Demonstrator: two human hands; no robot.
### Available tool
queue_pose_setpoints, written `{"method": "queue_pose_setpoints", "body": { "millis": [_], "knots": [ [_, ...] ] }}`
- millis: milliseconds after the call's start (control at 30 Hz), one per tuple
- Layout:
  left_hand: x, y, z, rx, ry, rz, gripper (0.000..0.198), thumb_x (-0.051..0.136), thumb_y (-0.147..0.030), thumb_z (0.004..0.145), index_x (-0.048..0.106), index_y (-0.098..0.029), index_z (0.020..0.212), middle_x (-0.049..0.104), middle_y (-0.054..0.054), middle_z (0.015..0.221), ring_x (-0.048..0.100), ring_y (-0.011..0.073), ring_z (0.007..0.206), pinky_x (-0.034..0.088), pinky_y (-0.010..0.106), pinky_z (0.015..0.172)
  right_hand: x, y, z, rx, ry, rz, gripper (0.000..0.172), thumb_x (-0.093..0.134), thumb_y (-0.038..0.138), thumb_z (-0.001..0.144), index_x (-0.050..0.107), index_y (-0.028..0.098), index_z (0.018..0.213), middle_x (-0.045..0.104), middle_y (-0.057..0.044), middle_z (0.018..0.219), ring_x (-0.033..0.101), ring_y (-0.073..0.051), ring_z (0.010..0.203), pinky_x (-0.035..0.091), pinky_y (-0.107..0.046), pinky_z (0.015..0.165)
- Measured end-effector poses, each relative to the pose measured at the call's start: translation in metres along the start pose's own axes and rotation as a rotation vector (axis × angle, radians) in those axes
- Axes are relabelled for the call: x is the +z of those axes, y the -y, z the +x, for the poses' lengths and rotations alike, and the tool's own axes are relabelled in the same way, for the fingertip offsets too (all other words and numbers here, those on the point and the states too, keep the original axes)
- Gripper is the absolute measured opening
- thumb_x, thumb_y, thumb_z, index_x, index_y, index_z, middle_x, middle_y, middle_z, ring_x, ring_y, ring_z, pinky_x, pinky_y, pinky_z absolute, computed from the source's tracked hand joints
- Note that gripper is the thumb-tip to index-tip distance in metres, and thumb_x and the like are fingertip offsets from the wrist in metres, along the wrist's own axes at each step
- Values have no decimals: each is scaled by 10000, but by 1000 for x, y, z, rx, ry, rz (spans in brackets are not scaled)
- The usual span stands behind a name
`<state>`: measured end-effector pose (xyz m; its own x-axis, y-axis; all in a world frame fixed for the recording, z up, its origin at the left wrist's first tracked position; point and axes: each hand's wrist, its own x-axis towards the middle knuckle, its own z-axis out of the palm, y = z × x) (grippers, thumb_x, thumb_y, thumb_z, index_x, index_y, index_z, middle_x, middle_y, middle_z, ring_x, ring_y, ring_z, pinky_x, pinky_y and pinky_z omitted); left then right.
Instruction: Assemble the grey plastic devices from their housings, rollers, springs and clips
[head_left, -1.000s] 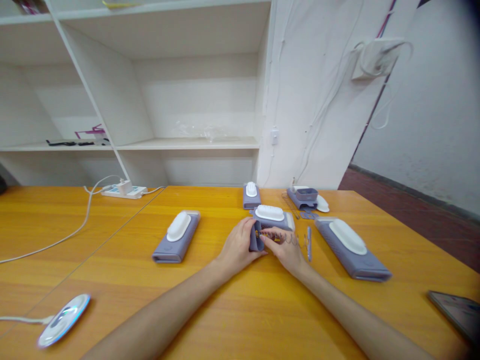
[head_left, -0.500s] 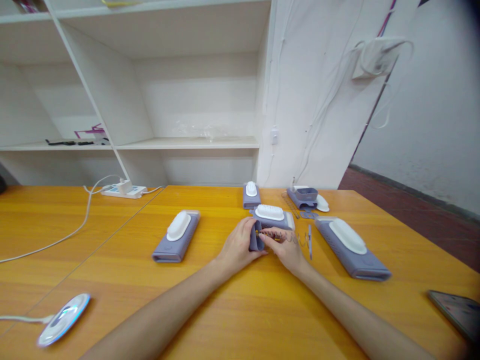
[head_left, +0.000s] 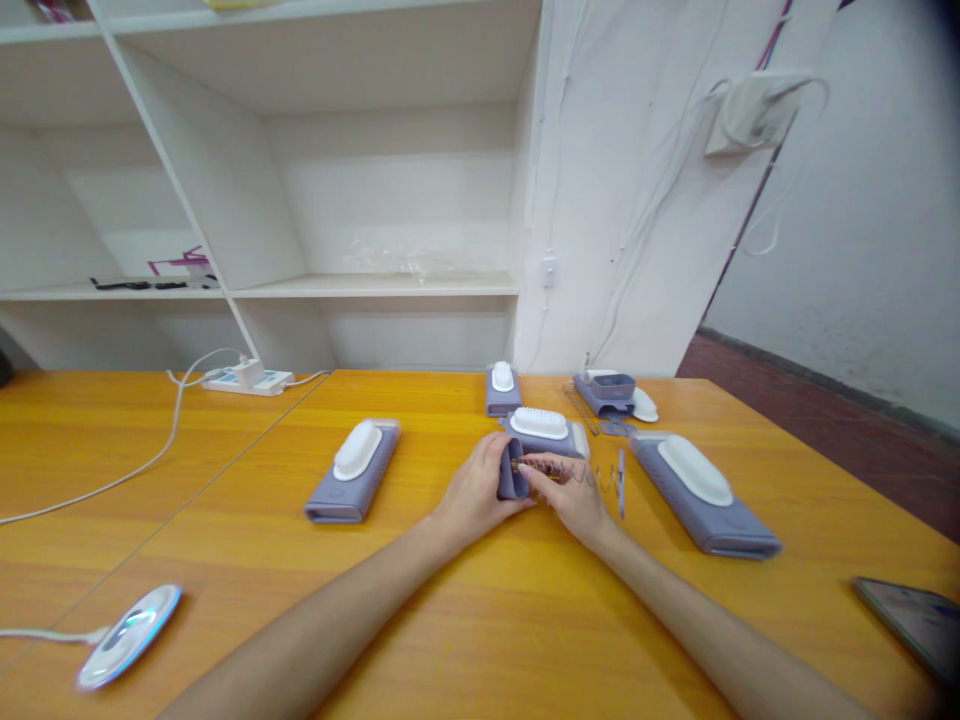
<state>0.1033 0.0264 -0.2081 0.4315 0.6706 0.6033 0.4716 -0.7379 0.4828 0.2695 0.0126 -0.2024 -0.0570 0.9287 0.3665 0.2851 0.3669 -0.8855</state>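
My left hand (head_left: 478, 482) is closed around a hollow grey-purple plastic case (head_left: 513, 482), its open end turned toward my right hand. A long thin metal spring (head_left: 551, 466) is pinched in my right hand (head_left: 574, 497), its near end at the mouth of the case. How deep the spring sits inside is hidden. The spring's loose coils trail right, to a thin grey-purple strip (head_left: 621, 484). Just behind my hands lies a grey-purple case with a bristled white oval piece (head_left: 540, 424) on top.
Similar cases with white tops lie at left (head_left: 352, 472), right (head_left: 705, 495) and back (head_left: 502, 388). Loose case parts (head_left: 611, 392) sit at the back right. A phone (head_left: 915, 625), a glowing white disc (head_left: 131, 638) and a power strip (head_left: 249, 379) are also on the table.
Almost nothing differs. My right fingertips have shifted very slightly at the mouth of the case; both hands keep their hold.
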Motion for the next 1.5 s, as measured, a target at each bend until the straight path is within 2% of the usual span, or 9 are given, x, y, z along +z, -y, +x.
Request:
{"method": "queue_pose_setpoints", "body": {
  "millis": [300, 433, 733, 900, 1100, 1267, 1500],
  "knots": [
    [2, 5, 0, 17, -6, 8, 812, 735, -356, 669, 257, -228, 1313, 423, 119, 1300, 423, 264, 1218, 389, 456, 1005, 2, 3, 0, -5, -24, -67, 255, 627, 369, 735, 737, 153, 814, 716, -77, 753, 642, -208, 663, 507, -302, 604],
    [1, 4, 0, 29, 4, 12, 822, 740, -359, 662, 257, -237, 1316, 429, 113, 1295, 430, 269, 1214, 397, 461, 998, 3, 5, 0, 16, -53, -39, 274, 636, 404, 719, 738, 161, 794, 707, -71, 706, 630, -198, 614, 504, -289, 553],
    [2, 3, 0, 27, -10, -7, 797, 727, -386, 674, 268, -225, 1305, 437, 110, 1284, 437, 254, 1201, 399, 431, 996, 3, 4, 1, 115, 21, 94, 308, 615, 432, 741, 701, 136, 734, 626, -23, 569, 530, -124, 500, 446, -236, 483],
    [1, 1, 1, 16, -36, -34, 768, 724, -404, 675, 289, -222, 1282, 462, 107, 1236, 462, 250, 1164, 411, 430, 974, 2, -4, 2, 100, 39, 185, 273, 634, 389, 753, 699, 126, 784, 593, -3, 541, 481, -94, 458, 405, -209, 444],
    [1, 1, 2, 18, -36, -22, 770, 719, -415, 677, 288, -217, 1284, 464, 110, 1240, 461, 249, 1169, 412, 428, 973, 3, -5, 2, 88, 38, 194, 269, 636, 384, 756, 709, 129, 802, 587, 2, 524, 483, -92, 441, 395, -204, 425],
    [2, 3, 1, 30, -13, -16, 777, 713, -430, 680, 286, -221, 1295, 455, 113, 1272, 442, 250, 1204, 398, 432, 998, 4, -4, 0, 64, 6, 62, 273, 643, 386, 729, 721, 139, 815, 664, -40, 618, 573, -146, 520, 463, -247, 482],
    [2, 5, -1, 49, 20, 31, 808, 729, -415, 665, 284, -217, 1309, 442, 125, 1296, 425, 262, 1223, 383, 448, 1016, 7, -1, 2, 42, 0, -78, 240, 636, 351, 711, 732, 146, 790, 721, -80, 751, 663, -234, 709, 523, -339, 674]
  ]
}}
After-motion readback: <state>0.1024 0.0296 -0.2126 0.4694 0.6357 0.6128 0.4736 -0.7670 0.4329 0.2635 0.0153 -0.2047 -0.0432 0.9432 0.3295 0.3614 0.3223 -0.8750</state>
